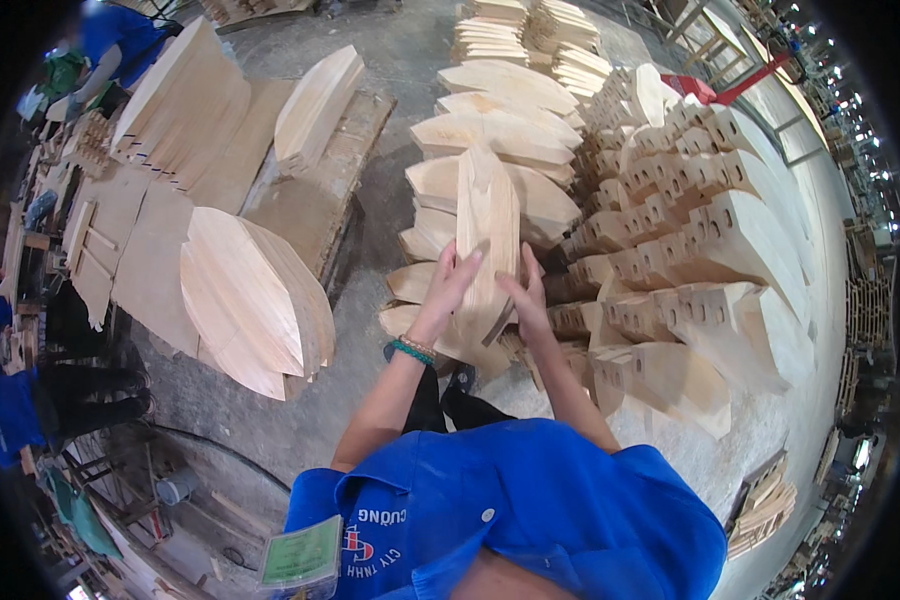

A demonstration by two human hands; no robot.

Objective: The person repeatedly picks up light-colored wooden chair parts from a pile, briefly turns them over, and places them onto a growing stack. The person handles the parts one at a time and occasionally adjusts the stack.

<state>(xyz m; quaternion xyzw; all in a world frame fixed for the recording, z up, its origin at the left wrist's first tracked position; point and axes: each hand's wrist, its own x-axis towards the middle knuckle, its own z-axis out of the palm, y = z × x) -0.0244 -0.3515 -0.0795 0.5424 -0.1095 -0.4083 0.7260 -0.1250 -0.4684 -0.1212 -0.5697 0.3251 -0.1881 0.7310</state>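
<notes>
Between my two hands stands a bundle of pale, pointed wooden boards (488,215), seen mostly along its edges. My left hand (450,290) presses on its left side, and my right hand (528,298) grips its right side. Beneath and beyond the bundle lie stacks of similar leaf-shaped boards (500,135) in a row on the floor. To the right of my right hand are piles of wooden pieces with slots (660,250) cut in their ends.
At left, a stack of leaf-shaped boards (245,300) rests on a brown sheet (155,270). Another stack (318,105) sits on a low wooden pallet (365,150). A person in blue (15,410) is at the left edge. A red pallet jack (695,88) stands far right.
</notes>
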